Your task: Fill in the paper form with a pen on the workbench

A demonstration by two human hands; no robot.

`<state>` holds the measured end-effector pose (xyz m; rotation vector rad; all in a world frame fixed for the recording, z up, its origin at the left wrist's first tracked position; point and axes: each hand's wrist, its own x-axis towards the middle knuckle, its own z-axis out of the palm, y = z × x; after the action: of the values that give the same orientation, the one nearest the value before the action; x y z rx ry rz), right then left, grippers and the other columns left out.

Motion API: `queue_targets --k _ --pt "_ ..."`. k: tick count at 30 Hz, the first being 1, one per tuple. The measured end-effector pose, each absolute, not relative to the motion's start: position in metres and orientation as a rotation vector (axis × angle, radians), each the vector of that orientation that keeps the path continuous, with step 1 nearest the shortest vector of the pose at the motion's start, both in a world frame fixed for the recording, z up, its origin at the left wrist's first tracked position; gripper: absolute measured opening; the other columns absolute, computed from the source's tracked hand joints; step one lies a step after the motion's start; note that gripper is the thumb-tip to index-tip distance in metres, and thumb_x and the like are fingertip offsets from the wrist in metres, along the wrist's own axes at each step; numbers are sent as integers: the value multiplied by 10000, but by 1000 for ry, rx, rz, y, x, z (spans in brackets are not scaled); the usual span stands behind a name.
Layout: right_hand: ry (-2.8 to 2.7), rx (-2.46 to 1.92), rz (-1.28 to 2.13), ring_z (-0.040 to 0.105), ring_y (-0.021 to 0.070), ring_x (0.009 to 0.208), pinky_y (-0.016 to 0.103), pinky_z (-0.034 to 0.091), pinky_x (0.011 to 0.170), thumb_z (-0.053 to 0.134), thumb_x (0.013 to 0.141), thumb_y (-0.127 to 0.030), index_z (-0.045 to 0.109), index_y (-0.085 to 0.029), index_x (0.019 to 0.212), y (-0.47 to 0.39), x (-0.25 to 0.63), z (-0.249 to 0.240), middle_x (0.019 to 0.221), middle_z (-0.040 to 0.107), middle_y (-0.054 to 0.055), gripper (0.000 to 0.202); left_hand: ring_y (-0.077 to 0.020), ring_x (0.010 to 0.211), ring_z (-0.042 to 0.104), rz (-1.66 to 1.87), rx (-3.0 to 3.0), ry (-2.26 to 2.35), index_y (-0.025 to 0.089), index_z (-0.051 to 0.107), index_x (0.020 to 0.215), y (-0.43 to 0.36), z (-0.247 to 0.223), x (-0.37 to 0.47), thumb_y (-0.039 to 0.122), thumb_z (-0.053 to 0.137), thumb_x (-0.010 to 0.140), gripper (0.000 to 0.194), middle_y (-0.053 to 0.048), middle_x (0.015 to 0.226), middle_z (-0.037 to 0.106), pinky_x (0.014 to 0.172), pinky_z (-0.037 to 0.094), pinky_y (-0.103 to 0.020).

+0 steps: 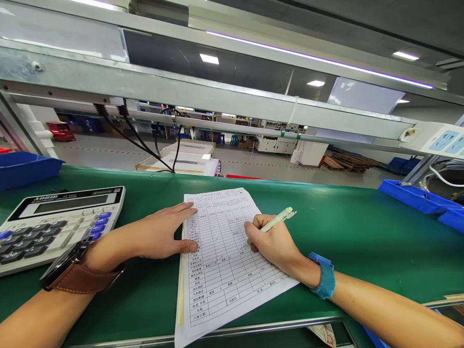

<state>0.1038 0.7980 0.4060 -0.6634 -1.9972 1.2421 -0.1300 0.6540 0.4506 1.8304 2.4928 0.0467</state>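
Observation:
A printed form sheet [221,270] with a grid of rows lies on the green bench mat [362,241] in front of me. My left hand [159,234] rests flat on the sheet's left edge, fingers spread, and wears a brown-strapped watch at the wrist. My right hand [271,244] grips a pale green pen [277,221] with its tip touching the middle of the sheet. A blue band circles my right wrist.
A grey desk calculator [54,222] sits at the left beside my left forearm. Blue plastic bins stand at the far left [25,169] and right [420,198]. A metal rail [217,101] with cables and a power strip [438,140] runs overhead.

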Motion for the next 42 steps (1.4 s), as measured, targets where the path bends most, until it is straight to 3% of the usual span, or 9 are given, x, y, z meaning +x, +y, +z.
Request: queue_targets --k 3,13,20,35,42 --pt "-1972 -679 1251 482 107 438 208 333 425 568 751 -310 389 -211 525 801 106 405 453 505 -29 304 -348 1606 203 -38 1792 2486 99 311 1646 655 450 -132 660 596 797 1057 -99 1740 194 1334 203 -433" --pt "-1969 -714 1271 491 106 428 188 336 406 555 744 -264 393 -208 529 807 113 409 437 488 -36 274 -336 1610 172 -69 1763 2484 125 276 1661 654 450 -134 695 581 789 1086 -64 1749 152 1339 165 -414" --pt "-1999 -707 1267 474 108 434 198 337 417 563 741 -257 409 -206 537 807 112 407 445 504 -26 261 -290 1620 180 -81 1764 2484 162 265 1667 655 449 -137 704 587 781 1087 -59 1754 137 1332 152 -377" --pt "-1986 -672 1244 483 103 443 206 331 425 553 753 -268 394 -207 548 809 110 406 473 481 -40 267 -351 1605 207 5 1778 2480 182 324 1649 656 447 -140 682 636 769 1059 -74 1744 207 1334 196 -428" --pt "-1962 -697 1254 483 101 438 194 336 416 537 742 -268 390 -207 537 809 111 408 457 483 -37 259 -325 1612 209 -73 1772 2478 117 265 1661 655 452 -133 657 594 800 1069 -91 1749 156 1335 174 -430"
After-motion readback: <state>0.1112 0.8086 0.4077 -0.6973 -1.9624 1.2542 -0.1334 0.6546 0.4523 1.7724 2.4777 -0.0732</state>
